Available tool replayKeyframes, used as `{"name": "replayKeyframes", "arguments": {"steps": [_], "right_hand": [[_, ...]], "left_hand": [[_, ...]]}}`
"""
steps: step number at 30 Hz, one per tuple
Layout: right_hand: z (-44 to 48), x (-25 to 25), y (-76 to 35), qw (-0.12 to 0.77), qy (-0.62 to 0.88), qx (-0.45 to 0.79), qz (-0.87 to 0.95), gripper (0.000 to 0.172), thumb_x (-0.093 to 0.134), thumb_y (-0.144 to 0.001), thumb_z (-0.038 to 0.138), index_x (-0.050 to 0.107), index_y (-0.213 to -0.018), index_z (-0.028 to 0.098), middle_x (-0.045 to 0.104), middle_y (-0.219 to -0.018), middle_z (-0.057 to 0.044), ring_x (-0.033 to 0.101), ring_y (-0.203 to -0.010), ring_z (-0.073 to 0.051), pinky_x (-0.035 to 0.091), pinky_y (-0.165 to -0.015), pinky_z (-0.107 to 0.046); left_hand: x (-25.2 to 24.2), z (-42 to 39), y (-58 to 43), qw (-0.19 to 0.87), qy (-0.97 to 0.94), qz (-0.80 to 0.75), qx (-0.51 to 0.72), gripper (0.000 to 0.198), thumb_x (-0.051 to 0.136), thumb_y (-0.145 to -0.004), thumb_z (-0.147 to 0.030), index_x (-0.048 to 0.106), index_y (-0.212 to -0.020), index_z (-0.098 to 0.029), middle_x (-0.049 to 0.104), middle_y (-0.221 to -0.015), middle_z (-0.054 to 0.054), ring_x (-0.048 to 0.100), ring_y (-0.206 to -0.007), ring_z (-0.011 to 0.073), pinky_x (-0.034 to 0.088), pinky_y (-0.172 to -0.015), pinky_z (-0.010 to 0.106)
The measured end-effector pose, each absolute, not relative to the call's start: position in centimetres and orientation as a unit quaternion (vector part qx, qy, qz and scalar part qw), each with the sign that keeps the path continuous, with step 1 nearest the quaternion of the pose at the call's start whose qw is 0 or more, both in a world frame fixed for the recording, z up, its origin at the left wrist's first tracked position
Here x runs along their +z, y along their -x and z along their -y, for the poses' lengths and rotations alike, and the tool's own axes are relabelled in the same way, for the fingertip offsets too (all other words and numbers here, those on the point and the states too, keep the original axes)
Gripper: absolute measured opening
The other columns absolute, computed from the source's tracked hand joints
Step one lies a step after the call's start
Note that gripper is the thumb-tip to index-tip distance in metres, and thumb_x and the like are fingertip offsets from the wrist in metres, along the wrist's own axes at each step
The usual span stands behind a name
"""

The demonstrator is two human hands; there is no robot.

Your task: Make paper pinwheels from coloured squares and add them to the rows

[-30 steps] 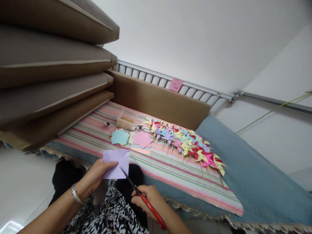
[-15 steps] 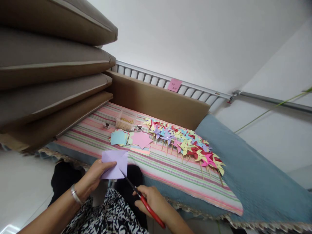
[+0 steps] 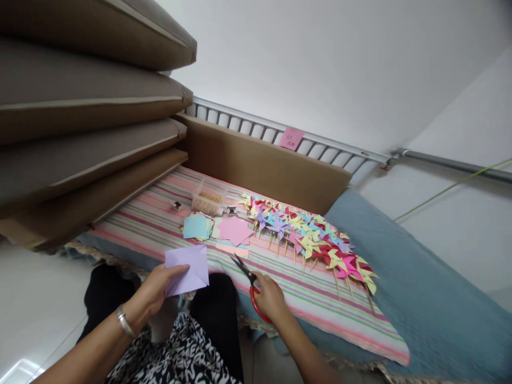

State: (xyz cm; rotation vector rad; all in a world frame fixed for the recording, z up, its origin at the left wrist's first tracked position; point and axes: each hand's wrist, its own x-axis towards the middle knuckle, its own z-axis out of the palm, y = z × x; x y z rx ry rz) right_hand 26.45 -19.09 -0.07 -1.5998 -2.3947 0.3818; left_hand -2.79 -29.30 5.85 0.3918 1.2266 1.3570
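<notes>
A square of purple paper (image 3: 194, 269) with slits cut toward its middle is pinched in my left hand (image 3: 162, 282), the thumb on top. My right hand (image 3: 270, 298) grips red-handled scissors (image 3: 248, 272) near the cloth's front edge, blades slightly parted and away from the paper. Beyond lie a stack of light blue paper squares (image 3: 197, 226) and a pile of pink paper squares (image 3: 235, 230). Many finished paper pinwheels (image 3: 312, 242) on sticks spread over the right part of the striped cloth (image 3: 168, 229).
A clear plastic box (image 3: 208, 196) of small sticks stands behind the paper, with small clips (image 3: 232, 210) nearby. Stacked brown cushions (image 3: 92, 117) rise at the left. A brown board (image 3: 260, 160) leans along the back below a pink note (image 3: 292, 138).
My right hand has drawn the scissors out of the purple paper and moved them right and forward over the cloth. My left hand still holds the paper in nearly the same place.
</notes>
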Motion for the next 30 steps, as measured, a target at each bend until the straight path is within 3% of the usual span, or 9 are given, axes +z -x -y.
{"name": "replayKeyframes", "arguments": {"steps": [8,14,17,19,24,30], "right_hand": [[12.2,0.6,-23.3,0.145,0.573,0.145,0.793,0.053,0.052,-0.077,0.008,0.05,-0.129,0.015,0.059,-0.116,-0.015,0.051,-0.111,-0.026,0.034,-0.094,-0.034],[12.9,3.0,-19.8,0.216,0.549,0.291,0.753,0.033,0.054,-0.078,0.016,0.062,-0.11,0.012,0.059,-0.117,-0.017,0.048,-0.116,-0.028,0.032,-0.099,-0.039],[16.0,4.2,-16.7,0.239,0.488,0.429,0.722,0.031,0.047,-0.086,0.036,0.065,-0.101,0.015,0.068,-0.1,-0.01,0.063,-0.092,-0.022,0.047,-0.082,-0.034],[18.2,4.6,-14.7,0.248,0.444,0.514,0.691,0.032,0.051,-0.082,0.041,0.065,-0.095,0.015,0.07,-0.088,-0.006,0.066,-0.078,-0.02,0.05,-0.069,-0.031],[21.8,4.2,-12.2,0.325,0.4,0.612,0.6,0.021,0.061,-0.073,0.032,0.059,-0.084,0.015,0.069,-0.081,-0.004,0.065,-0.075,-0.018,0.05,-0.072,-0.029],[22.6,4.1,-11.6,0.354,0.381,0.656,0.547,0.018,0.067,-0.063,0.023,0.061,-0.078,0.016,0.068,-0.076,-0.002,0.063,-0.069,-0.016,0.048,-0.07,-0.029]], "left_hand": [[5.6,29.3,3.1,0.591,-0.166,-0.543,0.573,0.023,0.078,-0.057,-0.026,0.07,-0.071,-0.009,0.072,-0.063,0.009,0.063,-0.052,0.0181,0.048,-0.052,0.025],[4.7,28.9,2.9,0.578,-0.182,-0.553,0.572,0.025,0.078,-0.058,-0.028,0.071,-0.075,-0.011,0.073,-0.067,0.008,0.063,-0.055,0.0184,0.046,-0.053,0.025],[4.2,28.5,2.4,0.583,-0.193,-0.553,0.563,0.025,0.078,-0.059,-0.028,0.072,-0.076,-0.01,0.074,-0.07,0.008,0.064,-0.059,0.0188,0.047,-0.056,0.025],[4.2,28.4,2.0,0.589,-0.2,-0.546,0.562,0.026,0.077,-0.059,-0.028,0.071,-0.078,-0.01,0.074,-0.072,0.008,0.065,-0.061,0.0195,0.048,-0.06,0.026],[4.8,28.7,1.6,0.591,-0.195,-0.526,0.579,0.031,0.078,-0.06,-0.03,0.07,-0.083,-0.011,0.074,-0.072,0.008,0.065,-0.063,0.0211,0.049,-0.063,0.029],[4.9,29.2,1.8,0.576,-0.185,-0.501,0.62,0.034,0.076,-0.062,-0.03,0.07,-0.089,-0.01,0.074,-0.078,0.009,0.066,-0.07,0.0228,0.05,-0.068,0.031]]}}
